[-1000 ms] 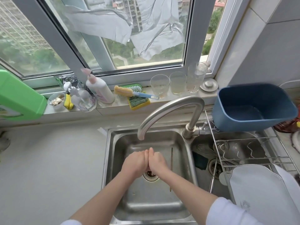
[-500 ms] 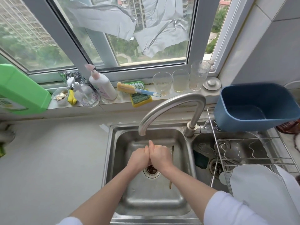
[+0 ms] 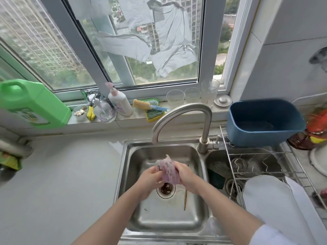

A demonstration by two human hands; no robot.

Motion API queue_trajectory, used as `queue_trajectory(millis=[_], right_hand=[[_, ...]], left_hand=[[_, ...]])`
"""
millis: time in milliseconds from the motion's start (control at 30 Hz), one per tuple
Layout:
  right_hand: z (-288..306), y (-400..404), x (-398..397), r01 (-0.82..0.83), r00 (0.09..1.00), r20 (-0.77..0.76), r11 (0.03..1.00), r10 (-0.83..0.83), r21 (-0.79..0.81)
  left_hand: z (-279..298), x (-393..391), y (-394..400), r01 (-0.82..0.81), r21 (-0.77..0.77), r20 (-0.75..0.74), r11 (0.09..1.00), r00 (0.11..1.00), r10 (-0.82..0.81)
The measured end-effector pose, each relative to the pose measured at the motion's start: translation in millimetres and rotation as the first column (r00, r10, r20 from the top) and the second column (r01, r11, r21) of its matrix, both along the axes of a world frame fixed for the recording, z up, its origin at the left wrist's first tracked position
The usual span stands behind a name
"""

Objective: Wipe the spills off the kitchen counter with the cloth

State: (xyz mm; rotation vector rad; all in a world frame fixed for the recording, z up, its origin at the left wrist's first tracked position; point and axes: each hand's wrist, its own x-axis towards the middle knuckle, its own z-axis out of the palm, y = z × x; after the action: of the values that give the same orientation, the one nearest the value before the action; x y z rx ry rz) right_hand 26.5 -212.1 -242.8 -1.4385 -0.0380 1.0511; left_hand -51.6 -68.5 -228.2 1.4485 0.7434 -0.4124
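Both hands are down in the left basin of the sink (image 3: 136,156), right over the drain (image 3: 166,189), and that spot makes sense: anything squeezed out of the cloth (image 3: 168,171) goes straight down the hole instead of onto the counter (image 3: 58,174). The left hand (image 3: 150,179) and right hand (image 3: 185,175) are each closed around one side of the pinkish-purple cloth, bunching it up between them, looks to me like wringing it out. The tap (image 3: 182,110) curves over just behind the hands; can't tell if any water is running. There's a chopstick (image 3: 185,198) lying in the basin beside the drain. So the counter on the left hasn't been wiped yet, I'd guess that's next once the cloth is just damp.
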Motion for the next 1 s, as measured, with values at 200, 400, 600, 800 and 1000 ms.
queue_trajectory(millis=[200, 400, 600, 800, 1000], right_hand=[[25.5, -45.8, 18.9, 0.245, 0.968, -0.032, 0.967, -0.247, -0.067], [91.4, -75.0, 18.5, 0.042, 0.997, -0.081, 0.936, -0.014, 0.348], [141.0, -73.4, 43.5, 0.387, 0.922, -0.212, 0.769, -0.325, 0.508], [121.4, -60.3, 38.4, 0.425, 0.905, -0.025, 0.905, -0.425, 0.005], [138.4, -50.7, 52.7, 0.357, 0.894, 0.206, 0.911, -0.397, 0.206]], left_hand=[[52.6, 0.4, -5.9, 0.011, 0.542, 0.319, 0.840, 0.923, -0.217], [165.7, 18.7, -18.7, -0.013, 0.668, 0.504, 0.744, 0.743, -0.440], [258.3, 90.5, -2.0, -0.228, 0.582, 0.657, 0.781, 0.698, -0.286], [238.3, 134.8, 16.9, -0.008, 0.896, 0.202, 0.444, 0.898, -0.391], [205.5, 120.5, -18.7, 0.068, 0.829, 0.259, 0.556, 0.833, -0.488]])
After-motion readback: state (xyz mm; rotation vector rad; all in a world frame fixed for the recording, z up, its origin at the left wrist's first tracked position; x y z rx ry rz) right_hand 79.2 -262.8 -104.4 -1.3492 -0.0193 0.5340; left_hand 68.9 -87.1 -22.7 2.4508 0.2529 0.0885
